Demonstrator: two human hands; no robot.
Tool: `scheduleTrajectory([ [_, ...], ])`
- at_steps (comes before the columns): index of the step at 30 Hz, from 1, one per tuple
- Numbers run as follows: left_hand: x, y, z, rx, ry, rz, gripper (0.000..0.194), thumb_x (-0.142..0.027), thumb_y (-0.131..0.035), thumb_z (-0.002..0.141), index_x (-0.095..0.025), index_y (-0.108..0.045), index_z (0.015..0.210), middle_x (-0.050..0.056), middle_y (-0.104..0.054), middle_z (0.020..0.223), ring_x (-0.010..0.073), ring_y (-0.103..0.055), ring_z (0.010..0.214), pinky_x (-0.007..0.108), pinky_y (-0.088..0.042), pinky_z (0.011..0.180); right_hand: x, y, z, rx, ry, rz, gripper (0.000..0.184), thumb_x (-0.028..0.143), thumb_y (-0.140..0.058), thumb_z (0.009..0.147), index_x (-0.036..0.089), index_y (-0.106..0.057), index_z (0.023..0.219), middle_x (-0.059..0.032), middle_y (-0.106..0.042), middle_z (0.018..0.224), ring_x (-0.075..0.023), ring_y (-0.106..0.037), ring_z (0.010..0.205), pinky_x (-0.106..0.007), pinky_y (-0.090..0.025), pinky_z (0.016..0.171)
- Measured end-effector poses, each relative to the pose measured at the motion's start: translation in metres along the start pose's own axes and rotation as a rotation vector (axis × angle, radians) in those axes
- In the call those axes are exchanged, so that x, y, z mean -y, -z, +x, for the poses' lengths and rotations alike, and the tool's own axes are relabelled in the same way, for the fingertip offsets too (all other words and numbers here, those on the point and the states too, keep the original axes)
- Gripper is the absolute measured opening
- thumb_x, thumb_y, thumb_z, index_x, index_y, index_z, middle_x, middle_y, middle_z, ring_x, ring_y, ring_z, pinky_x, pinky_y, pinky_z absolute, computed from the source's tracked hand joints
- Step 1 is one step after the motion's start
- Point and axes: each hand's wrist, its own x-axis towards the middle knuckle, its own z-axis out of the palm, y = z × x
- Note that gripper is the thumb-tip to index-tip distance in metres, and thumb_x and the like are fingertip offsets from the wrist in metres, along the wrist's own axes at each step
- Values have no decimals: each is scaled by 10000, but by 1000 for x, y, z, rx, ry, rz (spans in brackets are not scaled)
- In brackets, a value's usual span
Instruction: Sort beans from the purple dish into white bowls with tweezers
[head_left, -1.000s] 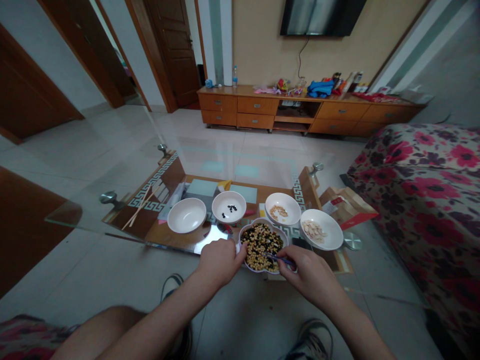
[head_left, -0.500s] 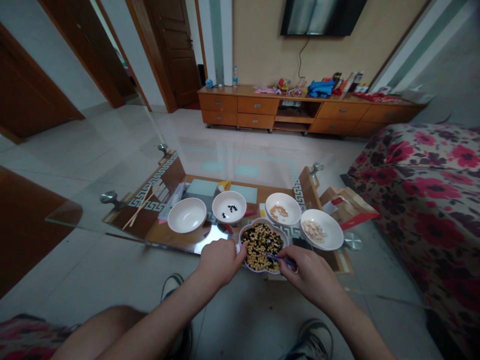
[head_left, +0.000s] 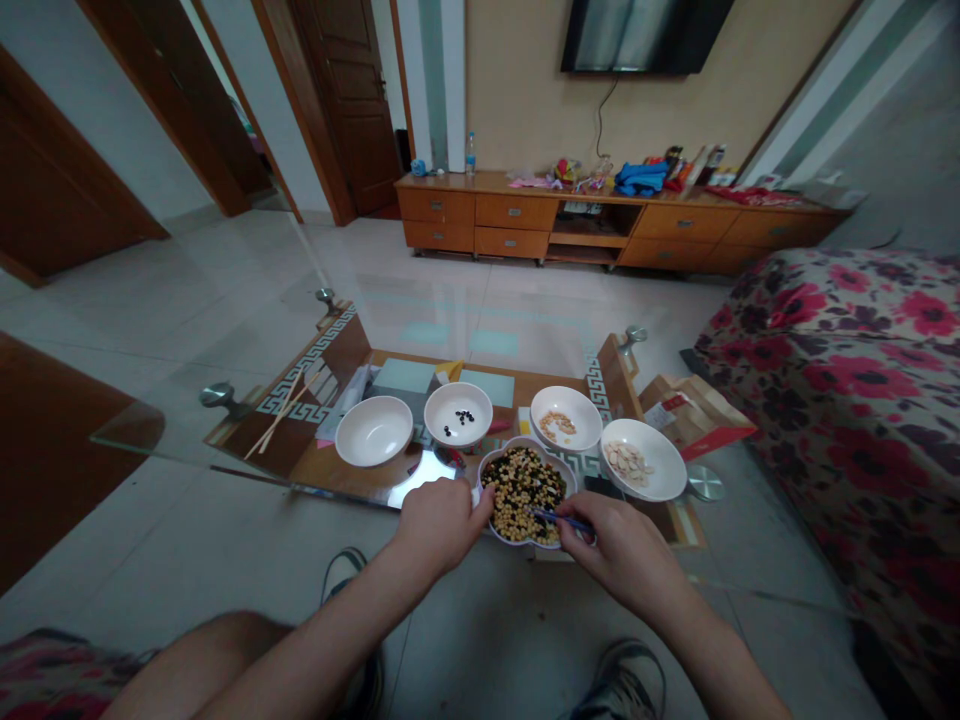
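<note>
My left hand (head_left: 440, 525) grips the left edge of a flower-shaped bowl (head_left: 574, 478), its thumb over the rim. Mixed yellow and dark beans (head_left: 523, 492) fill that bowl. In my right hand (head_left: 615, 540) is a slim pair of bluish tweezers (head_left: 568, 520), pinched between thumb and fingers, with the tip down among the beans at the near side. Around the far side stand white bowls: a bare one (head_left: 374, 431), one with several black beans (head_left: 459, 413), one with yellowish kernels (head_left: 566, 417), and one with flat pale seeds (head_left: 643, 458).
Everything stands on a glass-topped table (head_left: 247, 440) with metal corner fittings. Chopsticks (head_left: 283, 415) lie at the left. A brown paper bag (head_left: 694, 415) is beyond the rightmost bowl. To the right is a flower-patterned sofa (head_left: 847, 400); a wooden cabinet (head_left: 517, 210) lines the far wall.
</note>
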Motion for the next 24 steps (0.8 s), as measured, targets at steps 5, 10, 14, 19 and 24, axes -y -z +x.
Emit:
scheduleTrajectory([
  [5,0,0,0,6,-1,0,701,-599,-231,1005,-140,-756,943,181,-762,936,340,-729,890,434,-531,751,1,0,1,11,-3,-8,224,285,-540,892,242,-743,974,-46,-781,915,-226,-724,811,-313,-466,677],
  [10,0,1,-1,-4,-6,0,706,-596,-226,1008,-139,-759,935,182,-763,935,334,-730,886,430,-532,751,2,1,1,16,0,-7,233,278,-522,904,231,-742,965,-57,-782,924,-237,-727,827,-328,-478,689],
  [14,0,1,-1,-2,-4,-2,694,-591,-230,1010,-145,-758,947,180,-762,938,338,-730,891,440,-532,761,2,2,0,5,13,21,239,288,-516,912,233,-742,969,-58,-780,930,-237,-726,842,-329,-485,705],
  [19,0,2,-1,1,0,-6,692,-589,-228,1009,-145,-755,943,174,-762,925,339,-734,886,431,-534,746,0,3,0,-34,31,86,243,324,-524,925,239,-745,979,-47,-773,910,-220,-716,820,-319,-493,708],
  [24,-1,3,-2,-2,-7,-4,695,-585,-219,1013,-144,-753,963,173,-762,921,328,-736,878,421,-538,741,-8,6,2,-249,-7,115,262,389,-540,943,249,-756,991,-37,-782,912,-206,-723,809,-306,-515,729],
])
